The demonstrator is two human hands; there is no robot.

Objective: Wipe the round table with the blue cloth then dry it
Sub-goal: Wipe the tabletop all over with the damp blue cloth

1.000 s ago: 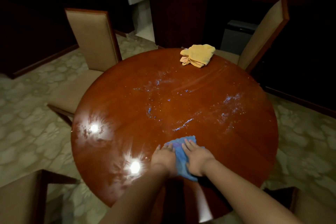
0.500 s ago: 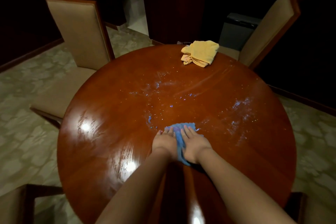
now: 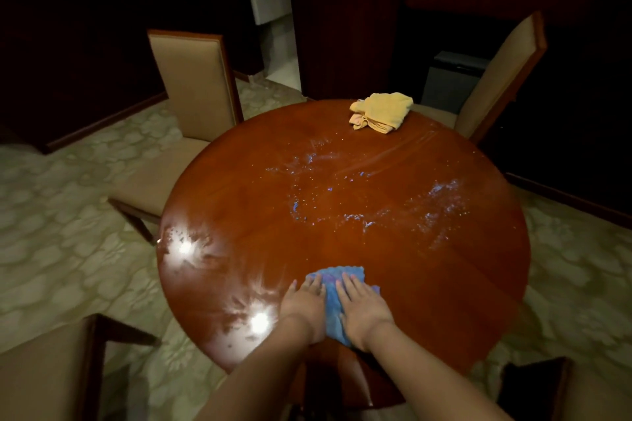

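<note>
Hands side by side, left hand (image 3: 302, 306) and right hand (image 3: 362, 309), fingers straight and spread, pressing flat on blue cloth (image 3: 330, 304) near round table (image 3: 444, 284) front edge. Unwiped droplets (image 3: 342, 198) straight ahead, beyond fingertips, equally near either hand. Yellow cloth (image 3: 381, 112) at far rim. Glossy wet wood; upholstered chairs (image 3: 195, 85) around, patterned carpet (image 3: 61, 215), dim room.

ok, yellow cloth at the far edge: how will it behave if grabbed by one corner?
The yellow cloth lies crumpled in soft folds, so it will likely go limp and unfurl. It looks light, probably lifting easily. It rests on the table beyond the droplets, so it probably will not cling.
</note>
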